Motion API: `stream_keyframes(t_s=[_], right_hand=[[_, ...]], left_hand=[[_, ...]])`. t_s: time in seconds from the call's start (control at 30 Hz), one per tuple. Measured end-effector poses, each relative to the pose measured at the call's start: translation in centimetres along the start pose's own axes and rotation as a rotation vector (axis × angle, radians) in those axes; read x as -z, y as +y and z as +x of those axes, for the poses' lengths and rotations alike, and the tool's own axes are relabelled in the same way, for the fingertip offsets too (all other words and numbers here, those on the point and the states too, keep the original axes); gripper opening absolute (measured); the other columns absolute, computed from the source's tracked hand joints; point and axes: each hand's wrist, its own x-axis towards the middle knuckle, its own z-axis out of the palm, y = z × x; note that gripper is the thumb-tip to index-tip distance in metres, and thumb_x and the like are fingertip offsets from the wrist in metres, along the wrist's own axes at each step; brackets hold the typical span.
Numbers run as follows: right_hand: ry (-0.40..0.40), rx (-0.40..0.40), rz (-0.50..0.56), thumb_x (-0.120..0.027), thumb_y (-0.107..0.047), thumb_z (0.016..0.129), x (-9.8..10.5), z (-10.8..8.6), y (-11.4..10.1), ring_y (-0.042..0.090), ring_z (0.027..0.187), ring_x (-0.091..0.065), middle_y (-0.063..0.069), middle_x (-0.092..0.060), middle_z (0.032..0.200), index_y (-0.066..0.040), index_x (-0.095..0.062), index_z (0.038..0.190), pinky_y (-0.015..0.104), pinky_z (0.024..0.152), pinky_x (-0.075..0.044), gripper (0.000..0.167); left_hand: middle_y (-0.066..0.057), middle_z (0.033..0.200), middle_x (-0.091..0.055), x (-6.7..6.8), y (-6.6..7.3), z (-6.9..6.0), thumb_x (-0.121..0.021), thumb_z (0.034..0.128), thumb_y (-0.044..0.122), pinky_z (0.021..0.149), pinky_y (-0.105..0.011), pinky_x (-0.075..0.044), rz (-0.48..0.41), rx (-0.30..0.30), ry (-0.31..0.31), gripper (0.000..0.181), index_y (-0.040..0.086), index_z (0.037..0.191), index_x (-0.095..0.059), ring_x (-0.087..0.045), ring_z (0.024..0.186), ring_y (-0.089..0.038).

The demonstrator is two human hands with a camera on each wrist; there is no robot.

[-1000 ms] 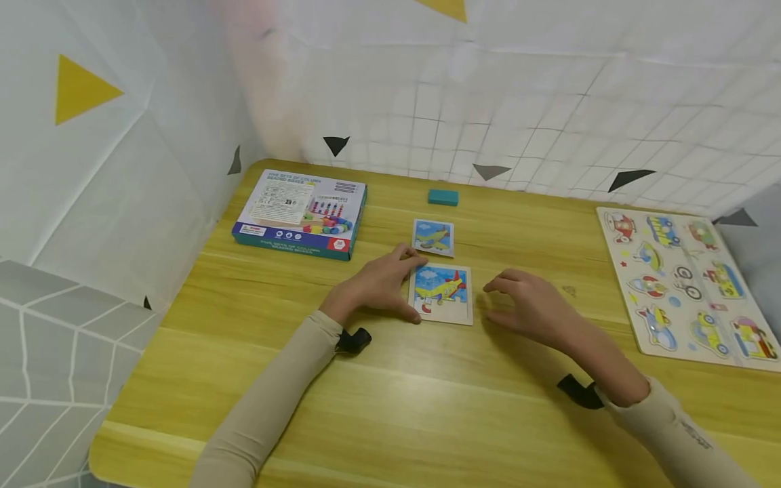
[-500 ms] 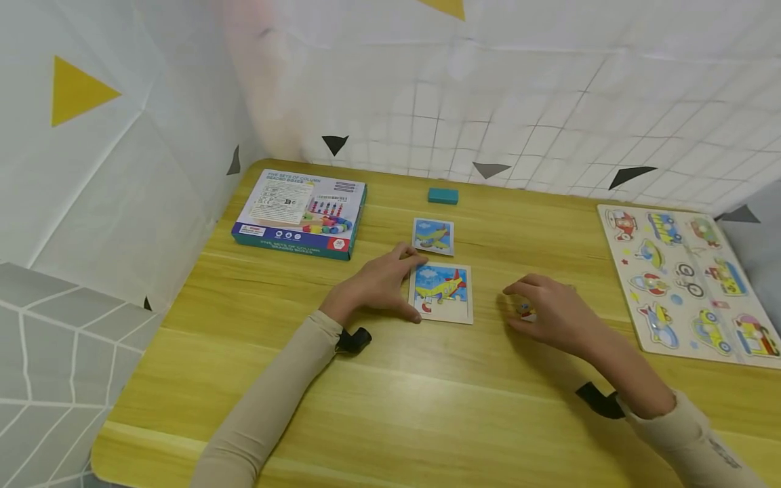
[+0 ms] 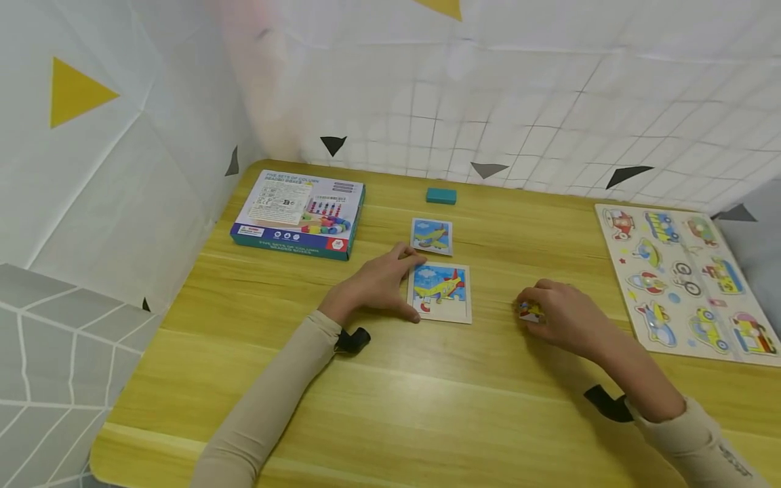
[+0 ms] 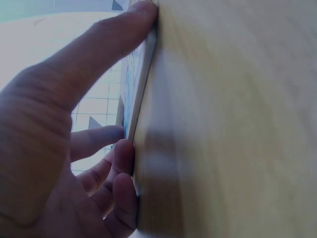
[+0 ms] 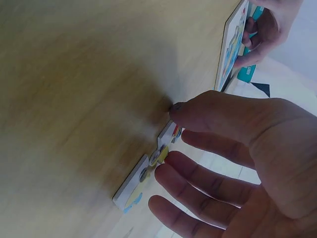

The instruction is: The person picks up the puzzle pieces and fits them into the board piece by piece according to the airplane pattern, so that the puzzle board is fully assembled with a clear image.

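Note:
A small square jigsaw puzzle tray (image 3: 451, 313) lies flat on the table, showing a yellow aeroplane on blue, with bare wood along its lower part. My left hand (image 3: 379, 283) holds its left side, thumb at the near corner and a fingertip at the far one. In the left wrist view the fingers (image 4: 126, 153) touch the tray's edge (image 4: 143, 82). To the right, my right hand (image 3: 567, 317) has thumb and forefinger round a small yellow, red and blue jigsaw piece (image 3: 529, 312). A second flat part (image 5: 131, 186) shows near the other fingers; whether it is a separate piece, I cannot tell.
A card with the same aeroplane (image 3: 432, 236) lies beyond the tray, and a teal block (image 3: 441, 196) farther back. At the back left sits a bead-set box (image 3: 299, 213). A wooden vehicle peg board (image 3: 674, 298) lies at the right.
My right hand has moved right, away from the tray, and its thumb and fingers have closed in round the jigsaw piece. The left hand and the tray stay where they were.

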Motion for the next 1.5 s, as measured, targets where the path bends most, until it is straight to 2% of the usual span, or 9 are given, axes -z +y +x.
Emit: stream_keyframes(t_s=[0.43,0.73,1.1,1.5], right_hand=[[-0.014,0.002,0.037,-0.086,-0.011,0.074,-0.2,0.6,0.5,0.017,0.073,-0.058,0.002,-0.062,0.087,-0.009,-0.073,0.096,0.041,0.065,-0.050,0.026],[0.030,0.003,0.060,-0.082,-0.006,0.072,-0.7,1.0,0.7,0.019,0.075,-0.058,0.003,-0.060,0.086,-0.009,-0.069,0.093,0.041,0.066,-0.049,0.025],[0.046,0.008,0.069,-0.083,-0.007,0.074,-0.2,2.1,-1.1,0.021,0.081,-0.061,0.002,-0.061,0.090,-0.010,-0.070,0.097,0.041,0.067,-0.050,0.027],[0.070,0.104,0.089,-0.084,-0.005,0.074,-0.6,3.3,-2.6,0.023,0.084,-0.062,0.004,-0.063,0.094,-0.007,-0.070,0.098,0.043,0.072,-0.051,0.028]], left_hand=[[0.000,0.145,-0.033,0.2,-0.1,0.0,-0.088,0.0639,0.059,0.101,-0.038,-0.042,0.024,-0.002,0.000,0.111,0.020,0.154,-0.038,-0.046,0.117,-0.018],[0.000,0.145,-0.033,0.3,0.1,-0.1,-0.088,0.0641,0.059,0.100,-0.036,-0.042,0.023,0.008,-0.004,0.110,0.021,0.155,-0.038,-0.046,0.117,-0.017],[0.001,0.146,-0.033,0.3,0.0,-0.2,-0.088,0.0642,0.059,0.101,-0.037,-0.041,0.015,0.015,0.005,0.109,0.022,0.154,-0.038,-0.046,0.118,-0.017],[0.001,0.144,-0.034,0.0,0.0,-0.1,-0.089,0.0640,0.058,0.100,-0.037,-0.042,-0.005,0.001,0.005,0.110,0.021,0.154,-0.038,-0.046,0.116,-0.016]])
